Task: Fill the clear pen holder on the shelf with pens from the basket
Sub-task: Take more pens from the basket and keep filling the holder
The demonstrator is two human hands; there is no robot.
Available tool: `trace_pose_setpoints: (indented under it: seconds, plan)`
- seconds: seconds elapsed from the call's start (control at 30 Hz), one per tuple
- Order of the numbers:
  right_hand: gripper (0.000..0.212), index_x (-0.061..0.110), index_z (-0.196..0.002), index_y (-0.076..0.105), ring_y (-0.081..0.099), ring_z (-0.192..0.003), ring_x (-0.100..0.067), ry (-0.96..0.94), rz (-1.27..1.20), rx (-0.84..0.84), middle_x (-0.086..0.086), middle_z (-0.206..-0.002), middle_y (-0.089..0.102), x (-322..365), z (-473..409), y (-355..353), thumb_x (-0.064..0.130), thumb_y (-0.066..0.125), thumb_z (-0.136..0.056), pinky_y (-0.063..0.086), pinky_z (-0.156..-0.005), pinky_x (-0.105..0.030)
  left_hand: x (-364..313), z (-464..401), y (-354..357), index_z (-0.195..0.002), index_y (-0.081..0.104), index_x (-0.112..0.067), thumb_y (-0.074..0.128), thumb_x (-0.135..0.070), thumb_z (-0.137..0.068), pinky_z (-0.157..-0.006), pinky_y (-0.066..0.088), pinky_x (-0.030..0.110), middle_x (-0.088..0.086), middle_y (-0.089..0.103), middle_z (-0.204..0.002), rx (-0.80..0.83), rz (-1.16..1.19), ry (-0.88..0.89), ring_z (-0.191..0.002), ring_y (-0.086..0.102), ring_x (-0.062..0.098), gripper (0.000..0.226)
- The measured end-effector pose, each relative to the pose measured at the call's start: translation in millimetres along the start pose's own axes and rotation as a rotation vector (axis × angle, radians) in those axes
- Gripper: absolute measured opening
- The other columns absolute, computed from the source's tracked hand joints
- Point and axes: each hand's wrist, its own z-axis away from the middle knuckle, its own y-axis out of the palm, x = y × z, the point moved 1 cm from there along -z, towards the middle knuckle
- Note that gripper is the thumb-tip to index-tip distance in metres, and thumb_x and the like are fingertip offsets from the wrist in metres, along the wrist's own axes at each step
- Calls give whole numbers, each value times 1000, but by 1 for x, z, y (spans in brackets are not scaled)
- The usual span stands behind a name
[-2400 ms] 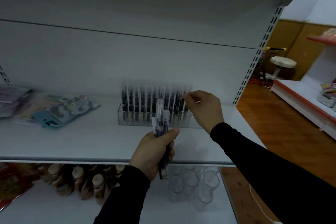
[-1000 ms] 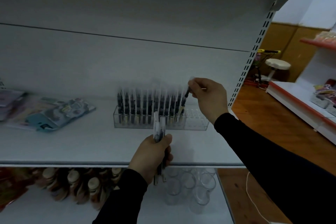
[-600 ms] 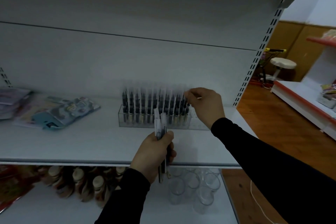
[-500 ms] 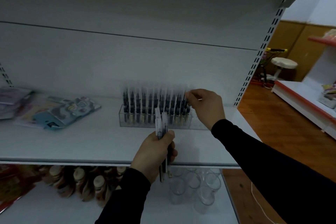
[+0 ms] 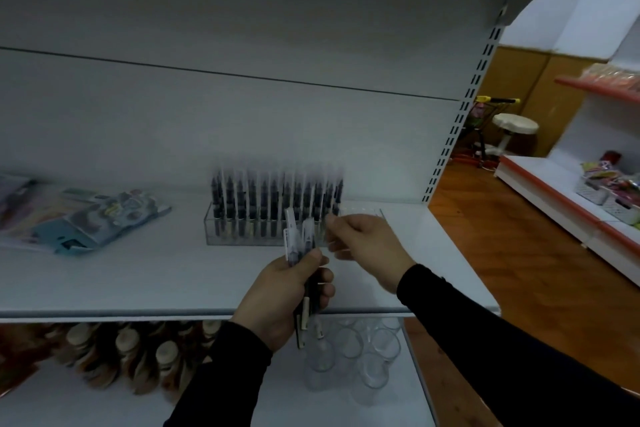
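On the shelf [image 5: 138, 284], the pen holder [image 5: 221, 229] (pens [image 5: 273, 198] upright inside) stands right of packets [image 5: 104, 218].

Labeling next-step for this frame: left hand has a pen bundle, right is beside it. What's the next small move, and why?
Probably the right hand pinches one pen from the bundle gripped by the left hand: its fingers sit beside the pen tops, apparently empty, and the clear pen holder has free slots at its right end.

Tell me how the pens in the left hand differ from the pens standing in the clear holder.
The pens in the left hand are a few, bunched loosely in the left hand before the shelf edge; the pens in the clear holder are many, standing upright in rows on the shelf. The held ones tilt; the stored ones stand straight. Both show dark barrels with pale caps.
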Motion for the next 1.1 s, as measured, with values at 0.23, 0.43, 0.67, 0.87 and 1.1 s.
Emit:
trace_pose_setpoints:
  seconds: [0.23,0.43,0.67,0.87,1.1]
  plan:
    - [34,9,-69,57,54,-50,-10,110,-194,190,-2,-60,56,-2,14,-2,30,60,-96,50,-61,-23,4,4,10,-100,66,-4,50,-20,-97,-48,48,22,7,66,-69,63,-58,14,-53,60,15,22]
    - [27,6,-80,66,58,-68,-15,97,-194,86,-13,-79,61,0,11,-12,28,62,-94,52,-67,-23,7,1,12,-100,62,1,50,-22,-97,-48,50,24,12,69,-72,18,1,-14,-54,62,18,26]
    - [23,1,-89,70,57,-61,-12,-61,-299,-233,-9,-73,64,25,-5,-38,21,61,-95,51,-59,-18,6,-5,1,-92,56,2,47,-19,-99,-54,53,28,13,67,-67,-112,99,-21,-53,64,22,24]
    - [12,19,-87,71,70,-76,-17,-276,-60,-426,-4,-81,74,31,-23,-50,25,64,-93,59,-82,-37,3,-7,-5,-90,55,-2,45,-12,-99,-47,48,24,10,60,-61,-159,156,-29,-50,58,21,17]
    - [14,28,-85,68,70,-85,-20,-361,167,-418,-3,-87,73,30,-38,-39,30,59,-95,55,-87,-46,-1,-6,-5,-92,55,-1,46,-8,-98,-50,45,27,10,58,-61,-160,128,-32,-51,56,21,13]
